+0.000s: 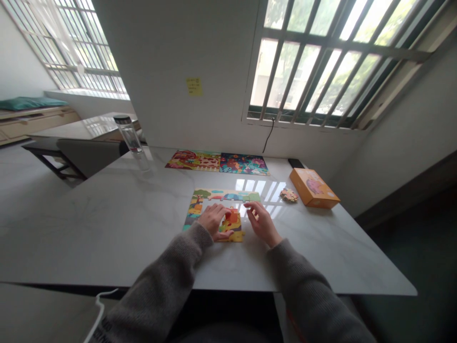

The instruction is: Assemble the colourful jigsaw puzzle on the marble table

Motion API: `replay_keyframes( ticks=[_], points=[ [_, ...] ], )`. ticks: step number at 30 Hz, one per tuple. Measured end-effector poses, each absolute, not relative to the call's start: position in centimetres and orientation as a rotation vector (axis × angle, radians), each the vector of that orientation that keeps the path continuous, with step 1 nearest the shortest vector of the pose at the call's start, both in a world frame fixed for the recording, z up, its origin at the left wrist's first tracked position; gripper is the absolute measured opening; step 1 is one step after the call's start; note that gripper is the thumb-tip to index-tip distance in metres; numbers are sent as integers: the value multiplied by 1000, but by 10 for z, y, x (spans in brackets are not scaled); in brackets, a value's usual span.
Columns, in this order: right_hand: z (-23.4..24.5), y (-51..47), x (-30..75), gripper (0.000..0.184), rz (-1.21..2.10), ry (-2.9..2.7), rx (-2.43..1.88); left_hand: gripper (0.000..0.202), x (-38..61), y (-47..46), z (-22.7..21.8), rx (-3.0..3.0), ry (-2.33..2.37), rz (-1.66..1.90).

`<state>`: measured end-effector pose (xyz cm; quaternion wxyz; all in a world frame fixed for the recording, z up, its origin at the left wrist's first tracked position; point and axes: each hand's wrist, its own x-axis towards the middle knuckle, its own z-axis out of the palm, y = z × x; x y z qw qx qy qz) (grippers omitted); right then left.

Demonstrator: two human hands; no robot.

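Note:
A partly assembled jigsaw puzzle (197, 208) lies on the white table in front of me. Its left side and top strip are joined, and bare tabletop shows inside. My left hand (213, 220) rests at the lower left of it, thumb spread away from the fingers. Between that thumb and the fingers is a joined cluster of orange and yellow puzzle pieces (235, 223), partly covered by the hand. Just to the right, my right hand (261, 223) hovers with bent, parted fingers and nothing visible in them. A small pile of loose puzzle pieces (288, 195) sits farther right.
An orange box (314, 188) stands on the right, with a black phone-like object (296, 163) behind it. Two colourful picture sheets (193, 160) lie along the wall. A clear bottle (129, 135) with a dark lid stands at the far left edge of the white table (117, 228).

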<state>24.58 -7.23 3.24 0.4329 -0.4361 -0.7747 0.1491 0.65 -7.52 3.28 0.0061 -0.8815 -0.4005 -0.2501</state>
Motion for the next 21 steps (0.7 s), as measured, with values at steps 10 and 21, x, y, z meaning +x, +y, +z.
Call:
replay_keyframes(
  ticks=[10, 21],
  points=[
    [22, -108, 262, 39, 343, -2200, -912, 53, 22, -78, 20, -2806, -1198, -883],
    [26, -119, 289, 41, 309, -2170, -1025, 57, 34, -82, 15, -2882, -1066, -938]
  ],
)
